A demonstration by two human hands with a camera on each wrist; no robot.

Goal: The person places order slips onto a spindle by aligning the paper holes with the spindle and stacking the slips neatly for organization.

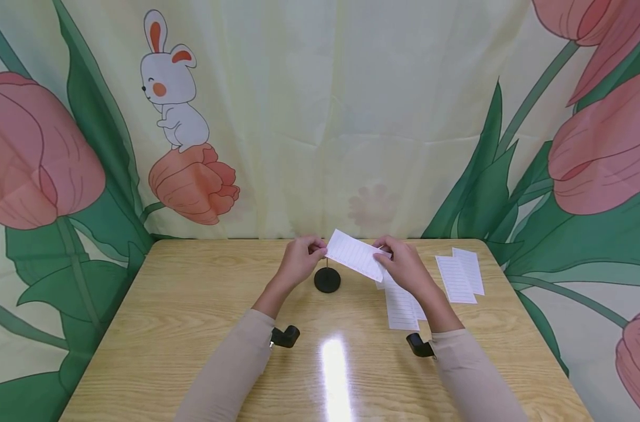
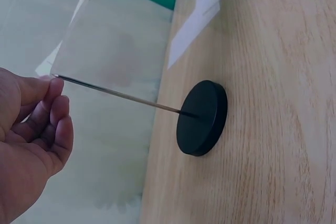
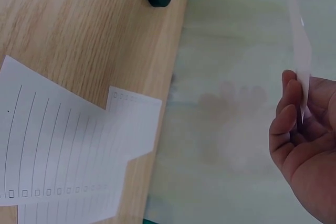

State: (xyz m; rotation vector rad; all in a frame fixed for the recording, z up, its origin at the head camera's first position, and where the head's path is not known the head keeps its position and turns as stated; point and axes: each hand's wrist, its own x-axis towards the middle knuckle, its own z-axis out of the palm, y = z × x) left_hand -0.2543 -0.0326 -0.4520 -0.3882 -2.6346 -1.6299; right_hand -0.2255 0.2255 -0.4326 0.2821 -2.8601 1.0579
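A white lined paper slip (image 1: pixel 354 254) is held up between both hands. My left hand (image 1: pixel 300 258) pinches its left end between thumb and forefinger. The right hand (image 1: pixel 399 262) grips the opposite end, thumb in front, fingers behind. Below the slip stands a bill spike with a round black base (image 1: pixel 327 280); its thin metal rod (image 2: pixel 121 94) rises to the slip's left end. In the left wrist view the rod's tip is right at the left fingertips and the slip's edge. From the right wrist, the slip (image 3: pixel 300 40) shows nearly edge-on.
More lined slips (image 1: pixel 401 308) lie overlapping on the wooden table (image 1: pixel 204 328) beneath the right forearm. Two further slips (image 1: pixel 455 280) overlap at the table's right side. A printed curtain (image 1: pixel 299 117) with tulips and a rabbit hangs behind the far edge.
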